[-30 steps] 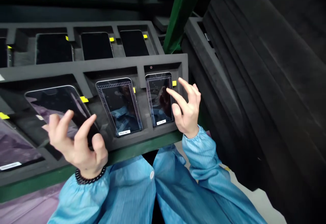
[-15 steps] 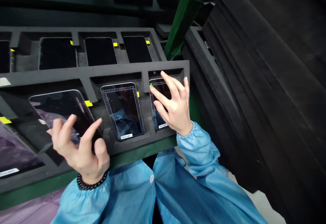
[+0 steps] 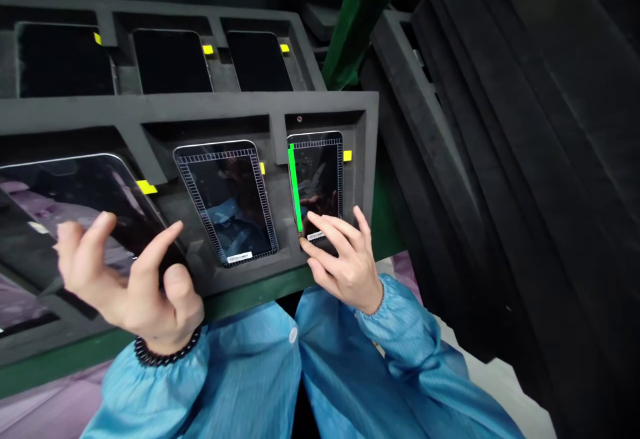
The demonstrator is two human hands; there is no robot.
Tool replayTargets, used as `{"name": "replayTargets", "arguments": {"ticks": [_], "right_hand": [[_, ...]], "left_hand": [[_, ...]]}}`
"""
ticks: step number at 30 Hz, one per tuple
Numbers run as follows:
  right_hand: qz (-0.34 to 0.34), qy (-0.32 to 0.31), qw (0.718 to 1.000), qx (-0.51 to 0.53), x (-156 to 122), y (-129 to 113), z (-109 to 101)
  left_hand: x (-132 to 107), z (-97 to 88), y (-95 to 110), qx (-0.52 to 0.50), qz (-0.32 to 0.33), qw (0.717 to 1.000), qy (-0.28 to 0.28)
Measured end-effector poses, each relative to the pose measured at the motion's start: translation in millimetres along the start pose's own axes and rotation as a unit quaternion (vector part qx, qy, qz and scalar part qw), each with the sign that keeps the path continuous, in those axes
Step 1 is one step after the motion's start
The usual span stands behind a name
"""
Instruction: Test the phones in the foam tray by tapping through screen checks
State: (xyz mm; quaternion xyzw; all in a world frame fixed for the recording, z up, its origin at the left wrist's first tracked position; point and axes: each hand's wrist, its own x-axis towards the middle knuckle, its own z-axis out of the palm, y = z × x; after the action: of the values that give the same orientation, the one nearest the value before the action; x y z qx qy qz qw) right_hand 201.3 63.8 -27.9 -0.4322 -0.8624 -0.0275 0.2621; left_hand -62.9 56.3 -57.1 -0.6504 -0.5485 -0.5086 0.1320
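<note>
My right hand (image 3: 345, 262) is open, its index fingertip at the lower left edge of the rightmost tablet (image 3: 320, 172). That tablet lies in a pocket of the black foam tray (image 3: 373, 159). A green strip runs down the left side of its screen, within a border of small squares. Beside it, the middle tablet (image 3: 233, 202) shows the same border with no green, and a white label at the bottom. Fingers apart and holding nothing, my left hand (image 3: 130, 279) hovers over a larger dark-screened tablet (image 3: 100, 186) at the left, partly covering it.
Behind stands a second foam tray (image 3: 305, 46) holding several dark tablets (image 3: 173, 59) with yellow tabs (image 3: 207, 49). A green post (image 3: 360, 26) rises at the back. Stacked black foam trays (image 3: 480, 126) fill the right side. A green table edge (image 3: 250, 291) runs along the front.
My right index finger has slid down the rightmost tablet's left edge, and a small green square has grown into a long strip. My left hand stays open over the left tablet; the view has shifted.
</note>
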Motion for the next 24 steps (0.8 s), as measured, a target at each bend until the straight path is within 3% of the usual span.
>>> {"name": "replayTargets", "arguments": {"ticks": [4,11,17,24], "right_hand": [[0.003,0.005,0.999,0.039,4.2,3.5,-3.0],[0.094,0.117,0.989,0.013,46.9,27.7,-5.6],[0.075,0.073,0.993,-0.057,82.8,28.6,3.4],[0.063,0.033,0.995,-0.069,88.3,26.5,8.4]], "left_hand": [[1.7,0.7,-0.5,-0.003,0.013,1.0,0.004],[0.6,0.7,-1.7,-0.012,0.01,1.0,0.014],[-1.9,1.2,-1.3,-0.017,-0.002,1.0,0.021],[-3.7,1.1,-2.1,-0.012,-0.018,0.999,0.029]]}}
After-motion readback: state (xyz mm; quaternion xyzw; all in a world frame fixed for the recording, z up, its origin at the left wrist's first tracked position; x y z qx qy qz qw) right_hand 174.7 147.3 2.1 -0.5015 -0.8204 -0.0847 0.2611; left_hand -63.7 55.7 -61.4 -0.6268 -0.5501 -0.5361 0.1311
